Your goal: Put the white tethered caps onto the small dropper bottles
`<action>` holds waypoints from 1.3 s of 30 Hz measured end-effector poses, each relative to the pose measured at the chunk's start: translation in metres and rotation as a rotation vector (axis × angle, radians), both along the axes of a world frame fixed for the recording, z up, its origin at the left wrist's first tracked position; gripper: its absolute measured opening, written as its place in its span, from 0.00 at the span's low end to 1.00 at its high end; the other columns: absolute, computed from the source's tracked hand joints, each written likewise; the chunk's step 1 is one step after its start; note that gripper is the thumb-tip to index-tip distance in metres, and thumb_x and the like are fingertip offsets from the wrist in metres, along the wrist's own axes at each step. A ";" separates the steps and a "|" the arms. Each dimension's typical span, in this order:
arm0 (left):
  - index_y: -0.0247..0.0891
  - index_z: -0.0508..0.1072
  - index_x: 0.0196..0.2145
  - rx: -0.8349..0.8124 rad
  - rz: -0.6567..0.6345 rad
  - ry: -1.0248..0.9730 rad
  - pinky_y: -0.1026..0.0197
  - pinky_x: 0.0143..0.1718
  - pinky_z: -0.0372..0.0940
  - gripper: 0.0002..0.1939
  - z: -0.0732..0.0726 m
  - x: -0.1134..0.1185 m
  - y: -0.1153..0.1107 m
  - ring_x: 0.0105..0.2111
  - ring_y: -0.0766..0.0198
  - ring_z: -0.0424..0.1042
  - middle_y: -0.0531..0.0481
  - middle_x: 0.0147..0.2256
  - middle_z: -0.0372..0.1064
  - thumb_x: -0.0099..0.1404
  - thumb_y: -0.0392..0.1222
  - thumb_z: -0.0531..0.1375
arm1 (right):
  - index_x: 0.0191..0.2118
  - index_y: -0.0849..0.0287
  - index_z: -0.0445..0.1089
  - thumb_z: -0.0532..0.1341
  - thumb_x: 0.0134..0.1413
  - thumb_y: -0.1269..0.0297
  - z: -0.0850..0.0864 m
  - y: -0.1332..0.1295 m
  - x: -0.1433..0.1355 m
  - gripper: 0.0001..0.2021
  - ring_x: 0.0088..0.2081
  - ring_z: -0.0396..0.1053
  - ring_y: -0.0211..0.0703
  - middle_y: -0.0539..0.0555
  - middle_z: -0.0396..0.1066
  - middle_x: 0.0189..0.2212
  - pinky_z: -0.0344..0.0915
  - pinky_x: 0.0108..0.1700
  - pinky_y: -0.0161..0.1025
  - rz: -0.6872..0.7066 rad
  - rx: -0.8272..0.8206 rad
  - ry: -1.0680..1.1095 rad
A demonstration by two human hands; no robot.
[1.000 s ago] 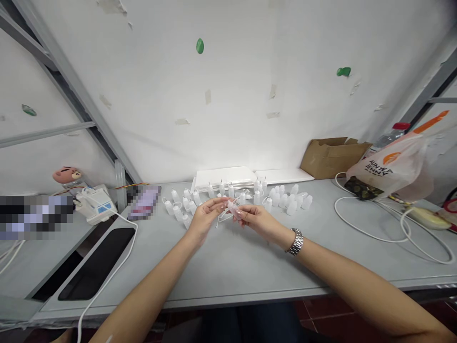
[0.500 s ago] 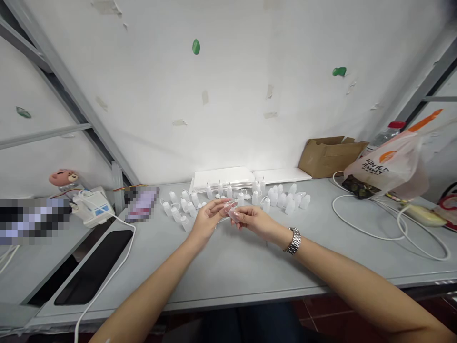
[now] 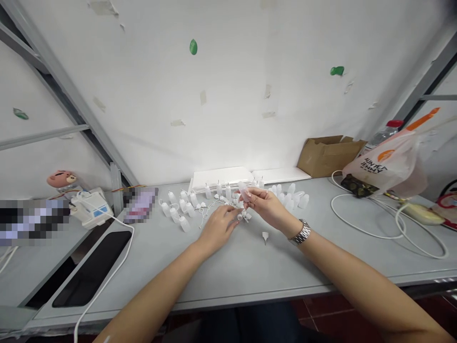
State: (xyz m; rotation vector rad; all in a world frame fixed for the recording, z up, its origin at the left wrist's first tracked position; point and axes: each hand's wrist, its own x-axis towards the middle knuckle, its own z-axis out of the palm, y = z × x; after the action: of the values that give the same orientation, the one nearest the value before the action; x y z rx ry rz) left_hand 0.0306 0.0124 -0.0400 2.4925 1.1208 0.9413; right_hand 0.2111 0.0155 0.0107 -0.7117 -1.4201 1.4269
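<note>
My right hand [image 3: 262, 202] is closed on a small translucent squeeze bottle [image 3: 243, 189], held tilted above the desk. Lower and to its left, my left hand [image 3: 219, 227] is open over the desk, thumb and fingers apart. Its fingertips come close to a small pile of white caps [image 3: 244, 216]; whether they touch is unclear. One white needle-tip cap [image 3: 265, 236] lies alone, right of the pile. Thin white tethered caps [image 3: 210, 209] are partly hidden behind my left hand. Capped bottles [image 3: 184, 224] stand in a group at the left, and several plain bottles [image 3: 289, 202] at the right.
White flat sheets [image 3: 221, 176] are stacked against the wall, beside a cardboard box [image 3: 328, 157]. A plastic bag [image 3: 383, 164] and a looped white cable [image 3: 367, 236] occupy the right. On the left are a white device [image 3: 93, 207], a blurred phone [image 3: 142, 204] and a black panel [image 3: 93, 267].
My hands have parted. My right hand has moved up and right with the bottle, while my left hand has come down beside the caps. The pile and single cap now show.
</note>
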 end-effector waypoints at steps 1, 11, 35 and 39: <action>0.46 0.67 0.49 0.019 -0.019 0.040 0.51 0.47 0.58 0.16 -0.001 0.002 0.000 0.45 0.56 0.63 0.45 0.43 0.66 0.62 0.41 0.52 | 0.36 0.56 0.72 0.59 0.50 0.54 0.000 -0.001 0.000 0.13 0.30 0.61 0.35 0.53 0.68 0.34 0.61 0.38 0.39 -0.006 0.001 -0.013; 0.42 0.75 0.35 0.032 0.076 0.086 0.54 0.40 0.61 0.10 -0.004 -0.004 0.009 0.37 0.57 0.64 0.45 0.33 0.68 0.61 0.39 0.54 | 0.38 0.57 0.72 0.59 0.51 0.55 -0.008 -0.002 -0.005 0.13 0.29 0.62 0.36 0.50 0.65 0.25 0.61 0.37 0.38 0.032 0.020 -0.094; 0.37 0.74 0.33 -0.712 0.145 -1.040 0.57 0.46 0.60 0.14 0.035 -0.021 0.005 0.38 0.63 0.69 0.46 0.39 0.72 0.48 0.46 0.65 | 0.32 0.61 0.71 0.59 0.49 0.54 -0.013 -0.010 -0.019 0.14 0.25 0.62 0.35 0.51 0.66 0.26 0.61 0.33 0.38 0.060 0.007 -0.360; 0.38 0.74 0.35 -0.753 0.113 -1.073 0.59 0.47 0.59 0.15 0.039 -0.018 0.001 0.40 0.64 0.68 0.47 0.41 0.71 0.48 0.44 0.65 | 0.29 0.62 0.71 0.59 0.49 0.53 -0.013 -0.012 -0.020 0.15 0.24 0.62 0.34 0.51 0.66 0.25 0.60 0.33 0.37 0.064 -0.029 -0.395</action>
State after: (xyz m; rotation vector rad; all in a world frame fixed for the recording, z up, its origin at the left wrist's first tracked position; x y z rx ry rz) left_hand 0.0122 0.0133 -0.0005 1.0590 0.9370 1.2993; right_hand 0.1913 0.0036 -0.0024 -1.0160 -1.7388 1.4088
